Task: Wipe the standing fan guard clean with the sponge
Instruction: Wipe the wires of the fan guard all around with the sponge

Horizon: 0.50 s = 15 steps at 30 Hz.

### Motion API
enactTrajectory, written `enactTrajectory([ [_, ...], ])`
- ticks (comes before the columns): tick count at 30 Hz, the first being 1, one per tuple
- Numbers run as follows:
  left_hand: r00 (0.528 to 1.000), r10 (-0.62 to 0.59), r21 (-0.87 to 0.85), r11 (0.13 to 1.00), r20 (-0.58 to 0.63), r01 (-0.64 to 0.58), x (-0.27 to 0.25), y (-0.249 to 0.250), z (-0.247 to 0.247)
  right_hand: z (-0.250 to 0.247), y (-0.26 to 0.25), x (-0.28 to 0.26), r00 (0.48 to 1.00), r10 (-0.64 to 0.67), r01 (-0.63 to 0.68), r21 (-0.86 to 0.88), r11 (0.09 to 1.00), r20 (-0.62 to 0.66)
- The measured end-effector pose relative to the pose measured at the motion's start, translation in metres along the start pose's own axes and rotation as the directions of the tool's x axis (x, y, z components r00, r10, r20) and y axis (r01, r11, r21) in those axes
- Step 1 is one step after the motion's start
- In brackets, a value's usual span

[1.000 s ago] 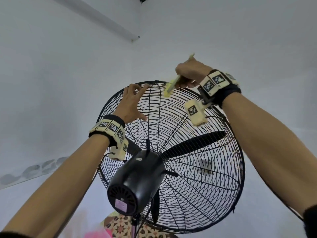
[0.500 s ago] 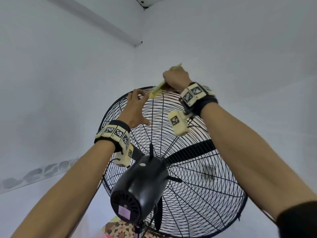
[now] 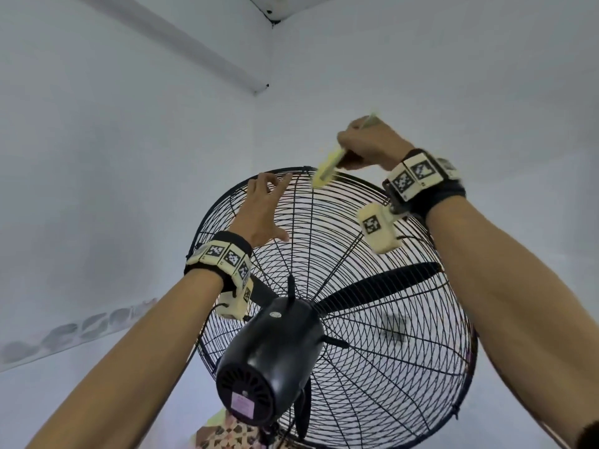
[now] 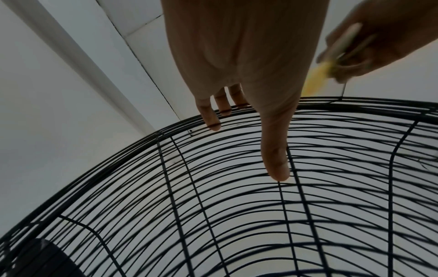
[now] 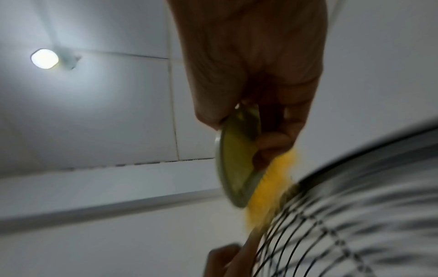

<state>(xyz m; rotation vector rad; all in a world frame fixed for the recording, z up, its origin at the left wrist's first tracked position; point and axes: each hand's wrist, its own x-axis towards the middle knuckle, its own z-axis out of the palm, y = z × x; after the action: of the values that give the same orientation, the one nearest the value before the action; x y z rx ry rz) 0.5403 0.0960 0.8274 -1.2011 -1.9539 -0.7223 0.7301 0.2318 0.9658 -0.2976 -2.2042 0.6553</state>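
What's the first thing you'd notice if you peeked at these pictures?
A big black wire fan guard fills the middle, its motor housing facing the camera. At its top rim the right hand grips a yellow sponge, while the left hand rests on the wires beside it.
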Motion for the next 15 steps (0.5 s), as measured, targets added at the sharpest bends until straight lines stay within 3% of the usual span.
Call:
enactTrajectory([
  [2, 1.000, -0.006, 0.012, 1.000, 0.004, 0.006, 0.000, 0.000, -0.001, 0.023, -0.001, 0.005, 0.996, -0.048, 0.059, 0.160, 0.985, -0.071],
  [5, 1.000, -0.015, 0.021, 1.000, 0.014, 0.015, 0.002, 0.002, -0.001, 0.047, 0.000, 0.008, 0.982, -0.088, 0.119, 0.187, 0.975, -0.166],
  [10, 0.999, -0.028, 0.020, 0.999, 0.020, 0.028, 0.001, 0.003, -0.001, 0.048, -0.004, 0.005, 0.989, -0.125, 0.118, 0.084, 0.989, 0.081],
  [11, 1.000, -0.026, 0.016, 1.000, 0.013, 0.026, 0.001, 0.003, -0.001, 0.047, -0.006, 0.007, 0.988, -0.143, 0.137, 0.105, 0.985, 0.050],
  [13, 1.000, -0.018, 0.002, 1.000, 0.000, 0.018, 0.001, 0.003, -0.001, 0.049, -0.005, 0.008, 0.975, -0.182, 0.196, 0.108, 0.975, -0.130],
  [15, 1.000, -0.020, -0.013, 1.000, -0.006, 0.020, 0.000, 0.004, -0.001, 0.057, 0.000, 0.006, 0.968, -0.188, 0.202, 0.073, 0.977, -0.165],
])
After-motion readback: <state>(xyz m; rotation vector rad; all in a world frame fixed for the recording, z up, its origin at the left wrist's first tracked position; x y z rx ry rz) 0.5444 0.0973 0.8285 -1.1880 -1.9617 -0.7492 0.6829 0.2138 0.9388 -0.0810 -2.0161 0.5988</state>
